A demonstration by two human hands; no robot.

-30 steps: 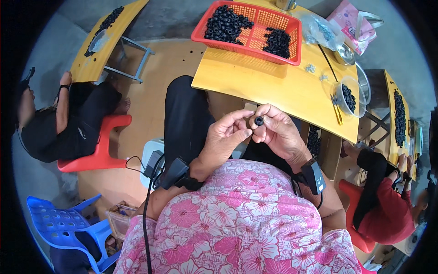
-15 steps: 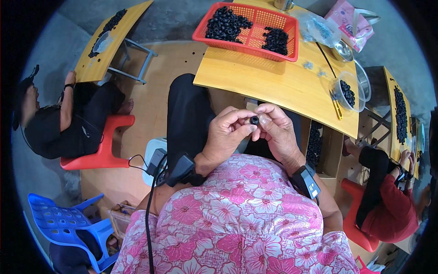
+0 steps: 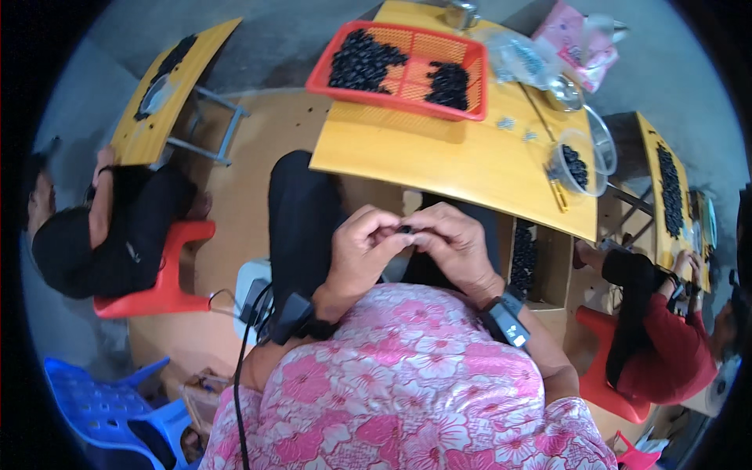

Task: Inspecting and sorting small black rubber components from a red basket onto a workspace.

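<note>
Above my lap, my left hand [image 3: 360, 252] and my right hand [image 3: 456, 246] meet at the fingertips. Between them is a small black ring-shaped part [image 3: 404, 229], pinched by thumb and fingers from both sides. Only a dark sliver of it shows, and the picture is slightly blurred. Beyond my hands, on the yellow table [image 3: 392, 168], stands a red basket [image 3: 476, 86]. It has two compartments, each with a heap of small black parts [image 3: 362, 63].
A clear tub [image 3: 583, 182] of black parts stands at the table's right, beside a yellow-handled tool [image 3: 557, 191]. Below is a cardboard box [image 3: 554, 270] with more black parts. People work at tables [image 3: 168, 94] on both sides. A blue chair [image 3: 106, 403] is behind left.
The whole view has shifted, so the table and basket appear further left and slightly lower. My fingers have closed further over the black part, and its round opening no longer shows.
</note>
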